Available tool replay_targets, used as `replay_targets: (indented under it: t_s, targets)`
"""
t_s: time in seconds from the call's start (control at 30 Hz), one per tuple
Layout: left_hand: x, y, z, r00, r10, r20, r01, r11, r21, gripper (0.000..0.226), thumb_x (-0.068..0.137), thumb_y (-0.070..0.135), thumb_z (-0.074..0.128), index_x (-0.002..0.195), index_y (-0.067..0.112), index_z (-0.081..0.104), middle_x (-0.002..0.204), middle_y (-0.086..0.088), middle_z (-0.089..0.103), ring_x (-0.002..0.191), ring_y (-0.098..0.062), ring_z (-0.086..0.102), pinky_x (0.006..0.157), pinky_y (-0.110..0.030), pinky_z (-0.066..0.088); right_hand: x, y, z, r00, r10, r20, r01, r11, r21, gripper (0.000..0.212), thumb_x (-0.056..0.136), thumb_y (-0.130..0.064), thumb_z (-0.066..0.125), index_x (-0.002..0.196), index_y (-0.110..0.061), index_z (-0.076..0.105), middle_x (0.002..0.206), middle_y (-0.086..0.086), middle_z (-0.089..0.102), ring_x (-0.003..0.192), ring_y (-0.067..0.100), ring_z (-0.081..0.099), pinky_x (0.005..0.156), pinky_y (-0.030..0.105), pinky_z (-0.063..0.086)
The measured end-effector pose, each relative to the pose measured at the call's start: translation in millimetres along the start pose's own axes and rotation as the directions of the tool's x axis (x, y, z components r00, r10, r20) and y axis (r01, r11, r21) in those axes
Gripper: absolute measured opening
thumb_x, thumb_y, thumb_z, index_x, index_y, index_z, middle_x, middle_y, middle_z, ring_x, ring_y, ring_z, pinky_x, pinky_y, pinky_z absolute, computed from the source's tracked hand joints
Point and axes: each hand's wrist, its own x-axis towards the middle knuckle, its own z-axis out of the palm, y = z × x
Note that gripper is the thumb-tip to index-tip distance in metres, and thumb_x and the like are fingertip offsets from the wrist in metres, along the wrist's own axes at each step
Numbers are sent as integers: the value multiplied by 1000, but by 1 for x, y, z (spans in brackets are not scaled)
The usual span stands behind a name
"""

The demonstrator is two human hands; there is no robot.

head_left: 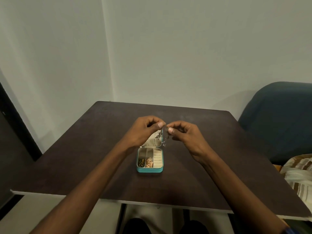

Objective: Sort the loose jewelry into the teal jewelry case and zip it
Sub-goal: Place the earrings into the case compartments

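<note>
The dark table (84,157) carries everything, and the teal jewelry case (150,170) sits open at its middle; take that case as the landmark. Its lid (152,141) stands up at the far side, pale inside. In the tray, the two near-left compartments hold a green piece (141,163) and a gold piece (149,162), while the ring rolls along the right side look bare.

Above the lid, the left hand (143,130) and the right hand (184,134) meet, each with thumb and forefinger pinched on a thin silver chain (164,140) that dangles in a small loop over the case's far right corner. No other loose jewelry shows on the table around the case.

The step in hand seems to be getting this chain hung or clasped inside the lid. To do it well, keep the pinches close together so the chain stays slack, lower it straight toward the lid, and avoid dragging the hanging loop across the tray, where it could tangle with the gold piece. Zipping comes only after the chain lies wholly inside.
</note>
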Motion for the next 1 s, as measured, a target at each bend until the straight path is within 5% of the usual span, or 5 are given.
replay_targets:
  t_s: [0.17, 0.37, 0.53, 0.8, 1.0]
  targets:
    - [-1, -1, 5, 1000, -17, -15, 16, 998, -53, 11, 89, 8, 58, 91, 15, 67, 82, 3, 66, 64, 2, 57, 57, -15, 47, 3, -2, 4, 999, -16, -29, 18, 998, 56, 8, 85, -5, 63, 92, -6, 67, 78, 3, 68, 70, 7, 62, 65, 18, 51]
    - [-1, -4, 7, 994, -80, -76, 64, 980, -189, 15, 83, 1, 64, 93, 12, 64, 78, -5, 66, 64, -4, 64, 62, -19, 54, 6, -3, 9, 999, -22, -34, 23, 999, 32, 10, 86, -8, 63, 93, -9, 69, 80, 4, 70, 71, 10, 63, 66, 23, 52]
    - [-3, -5, 6, 997, -51, -60, 44, 993, -105, 27, 84, 5, 65, 110, 3, 65, 86, -6, 70, 73, -2, 66, 68, -18, 54, 12, -2, 12, 999, 21, -50, -18, 998, 62, 11, 87, -9, 62, 95, -5, 68, 82, 8, 70, 71, 12, 63, 63, 21, 52]
    - [-1, -17, -1, 970, -54, -237, 63, 997, 33, 14, 77, 16, 73, 70, 26, 67, 73, 3, 68, 66, -9, 62, 64, -27, 51, 22, 0, 21, 996, 34, -81, -28, 997, 71, 8, 85, -6, 64, 92, -3, 66, 73, 5, 67, 59, 3, 60, 57, 16, 49]
    - [0, -35, -9, 944, -127, -306, 115, 992, -57, 5, 84, 9, 65, 81, 13, 64, 79, -4, 64, 72, -13, 59, 68, -28, 51, 34, 8, 32, 997, 73, -1, -73, 996, 55, 6, 86, -8, 63, 90, -4, 64, 82, 14, 71, 67, 13, 63, 62, 22, 50]
